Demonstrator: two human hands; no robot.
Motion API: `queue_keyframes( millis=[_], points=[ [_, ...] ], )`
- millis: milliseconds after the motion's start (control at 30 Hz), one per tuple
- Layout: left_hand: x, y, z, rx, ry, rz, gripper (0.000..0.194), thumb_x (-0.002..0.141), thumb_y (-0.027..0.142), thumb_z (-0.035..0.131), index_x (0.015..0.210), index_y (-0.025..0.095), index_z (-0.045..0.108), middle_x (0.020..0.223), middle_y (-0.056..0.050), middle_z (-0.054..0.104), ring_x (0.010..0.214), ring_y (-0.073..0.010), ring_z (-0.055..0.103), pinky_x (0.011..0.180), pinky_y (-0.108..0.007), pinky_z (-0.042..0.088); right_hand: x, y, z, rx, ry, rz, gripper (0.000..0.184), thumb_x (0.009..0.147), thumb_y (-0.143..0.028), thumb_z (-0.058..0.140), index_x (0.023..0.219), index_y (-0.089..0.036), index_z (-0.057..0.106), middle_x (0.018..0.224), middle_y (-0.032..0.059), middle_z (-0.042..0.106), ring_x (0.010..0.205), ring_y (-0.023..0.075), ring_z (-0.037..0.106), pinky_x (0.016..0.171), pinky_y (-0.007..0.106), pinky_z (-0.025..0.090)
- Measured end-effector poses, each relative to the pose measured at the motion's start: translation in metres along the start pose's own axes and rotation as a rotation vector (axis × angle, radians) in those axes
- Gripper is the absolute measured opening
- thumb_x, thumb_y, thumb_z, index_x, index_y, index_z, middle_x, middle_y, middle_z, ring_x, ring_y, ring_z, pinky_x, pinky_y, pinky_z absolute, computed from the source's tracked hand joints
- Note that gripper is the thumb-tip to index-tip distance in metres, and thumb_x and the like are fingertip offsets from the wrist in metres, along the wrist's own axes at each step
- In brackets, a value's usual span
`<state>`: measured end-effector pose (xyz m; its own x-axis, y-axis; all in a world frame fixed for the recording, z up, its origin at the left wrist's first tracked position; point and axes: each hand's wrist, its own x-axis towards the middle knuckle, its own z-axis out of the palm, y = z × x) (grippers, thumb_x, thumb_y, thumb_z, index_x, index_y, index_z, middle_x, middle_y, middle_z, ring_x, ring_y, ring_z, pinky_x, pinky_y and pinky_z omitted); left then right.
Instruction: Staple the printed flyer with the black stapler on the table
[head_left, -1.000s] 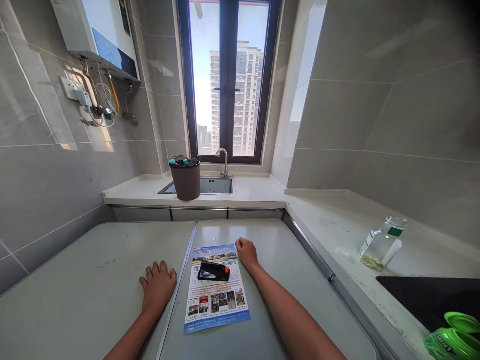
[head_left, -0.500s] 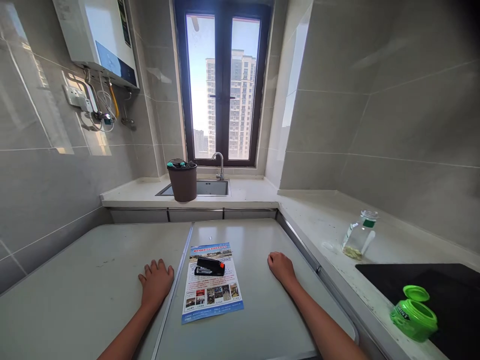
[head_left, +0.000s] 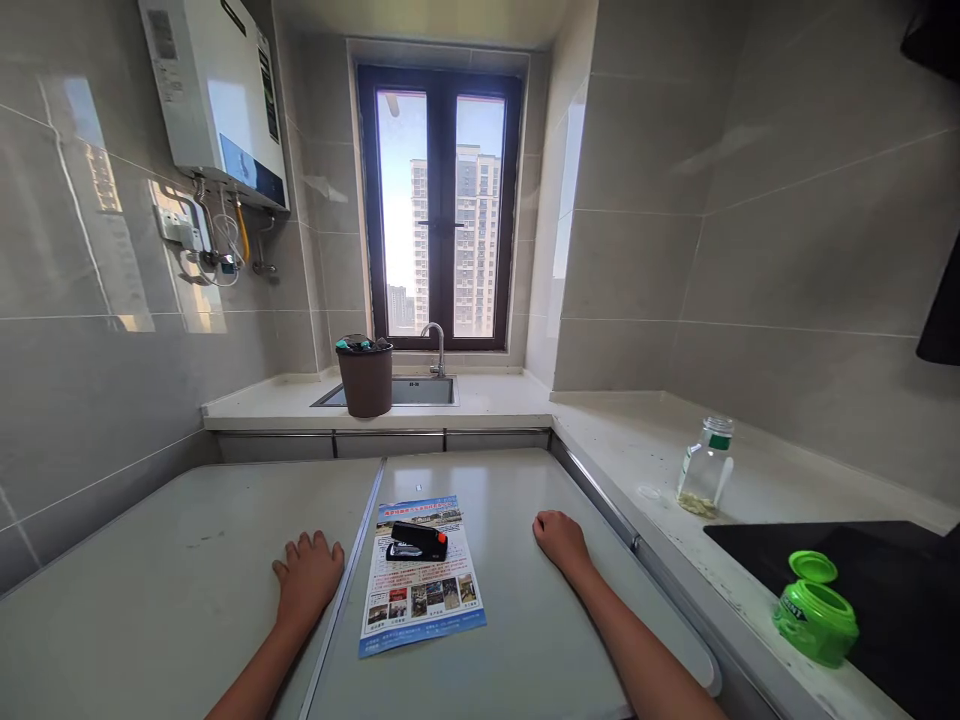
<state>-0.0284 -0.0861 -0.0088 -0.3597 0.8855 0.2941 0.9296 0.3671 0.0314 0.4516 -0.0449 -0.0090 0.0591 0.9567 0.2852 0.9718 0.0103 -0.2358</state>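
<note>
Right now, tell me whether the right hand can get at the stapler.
Likely yes: the right hand rests on the table beside the paper, and nothing visible stands between it and the stapler on top.

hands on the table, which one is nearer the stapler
The left hand, spread palm-down just left of the leaflet; the right hand, curled into a fist, rests farther from the stapler.

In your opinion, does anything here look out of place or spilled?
Mainly the brown bin: it stands at the front edge of the counter, partly hiding the sink, seemingly an odd spot. The green container also has its lid flipped open. I see no clear spill.
</note>
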Motion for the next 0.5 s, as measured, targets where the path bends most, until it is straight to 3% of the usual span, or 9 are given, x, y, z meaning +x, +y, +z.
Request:
queue_keyframes(
  millis=[267,500],
  points=[
    [0.004,-0.007,0.009,-0.078,0.032,0.051,0.061,0.1,0.048,0.028,0.124,0.008,0.067,0.136,-0.027,0.058,0.13,-0.043,0.048,0.104,-0.062,0.032,0.007,0.006,0.01,-0.04,0.022,0.035,0.034,0.097,-0.026,0.048,0.08,-0.016,0.076,0.088,0.0147,0.076,0.077,0.0229,0.07,0.064,0.028,0.037],
    [0.006,-0.007,0.007,-0.104,0.033,0.027,0.057,0.101,0.044,0.029,0.127,0.009,0.066,0.143,-0.026,0.053,0.131,-0.0425,0.05,0.103,-0.06,0.036,0.008,0.014,0.003,0.116,-0.026,0.077,0.039,0.094,-0.029,0.051,0.059,-0.019,0.065,0.068,0.0058,0.068,0.063,0.0165,0.059,0.056,0.026,0.023]
  ],
)
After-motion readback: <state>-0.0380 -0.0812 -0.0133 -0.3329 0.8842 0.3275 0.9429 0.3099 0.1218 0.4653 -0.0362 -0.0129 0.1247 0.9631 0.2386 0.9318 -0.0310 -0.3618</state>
